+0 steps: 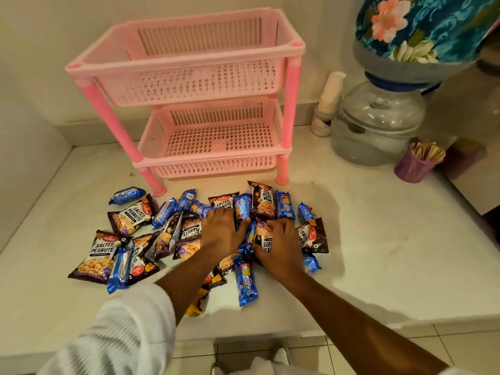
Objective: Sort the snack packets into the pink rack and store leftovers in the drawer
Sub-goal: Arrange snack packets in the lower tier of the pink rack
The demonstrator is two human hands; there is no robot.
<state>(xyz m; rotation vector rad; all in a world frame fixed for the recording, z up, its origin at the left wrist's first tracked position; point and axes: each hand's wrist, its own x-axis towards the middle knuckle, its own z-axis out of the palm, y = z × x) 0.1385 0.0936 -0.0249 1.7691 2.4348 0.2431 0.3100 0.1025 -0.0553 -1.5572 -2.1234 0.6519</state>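
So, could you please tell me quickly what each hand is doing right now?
Left hand: open, fingers flat on the snack packets, holding nothing.
Right hand: open, resting on the pile, no grip that I can see.

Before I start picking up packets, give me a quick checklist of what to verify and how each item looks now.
1. Pink rack upright on the counter: ok.
2. Top tray and bottom tray free for packets: ok, nothing lies in either.
3. Snack packets within reach: ok, heaped in front of the rack.
4. Two kinds easy to tell apart: ok, brown salted peanut packets and blue biscuit packets.
5. Hands free: ok, left hand and right hand rest flat on the heap.
6. Drawer for leftovers open: cannot tell, not in view.
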